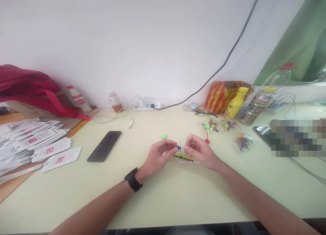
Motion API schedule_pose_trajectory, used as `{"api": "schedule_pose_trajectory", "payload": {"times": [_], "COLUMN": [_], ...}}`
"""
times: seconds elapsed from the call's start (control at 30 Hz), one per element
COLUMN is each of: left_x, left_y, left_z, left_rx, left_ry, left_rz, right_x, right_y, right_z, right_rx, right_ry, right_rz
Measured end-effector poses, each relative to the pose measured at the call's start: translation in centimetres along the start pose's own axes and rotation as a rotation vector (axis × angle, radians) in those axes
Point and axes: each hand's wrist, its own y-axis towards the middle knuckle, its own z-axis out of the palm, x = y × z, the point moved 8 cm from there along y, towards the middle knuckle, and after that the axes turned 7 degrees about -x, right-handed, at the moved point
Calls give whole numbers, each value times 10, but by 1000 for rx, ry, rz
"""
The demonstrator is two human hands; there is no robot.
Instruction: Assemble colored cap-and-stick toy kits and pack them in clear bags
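While you work at the bench [173, 201] | your right hand [200, 151]: fingers narrow, any hold unclear | your left hand [161, 155]: fingers pinching, near the yellow strip [187, 158], the small blue piece [179, 147] | best pinch steadily, guide gently with the right

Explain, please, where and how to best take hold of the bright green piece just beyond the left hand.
Probably best by opposite edges of the bright green piece, between thumb and fingertip, coming from above: it looks small, rounded and low on the table. The left hand crowds its near side.
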Motion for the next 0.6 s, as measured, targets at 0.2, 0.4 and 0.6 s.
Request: {"api": "schedule_pose_trajectory", "payload": {"times": [0.2, 0.4, 0.6], "left_x": [-2, -3, -9], "left_y": [-2, -3, 2], "left_z": [5, 6, -11], "left_rx": [50, 81, -61], "left_ry": [-34, 52, 415], "left_rz": [6, 24, 183], "right_x": [-3, 2, 13], "right_y": [-3, 0, 6], "right_z": [9, 8, -39], "right_rx": [38, 0, -288], "right_ry": [51, -191, -323], "right_rz": [47, -55, -126]}}
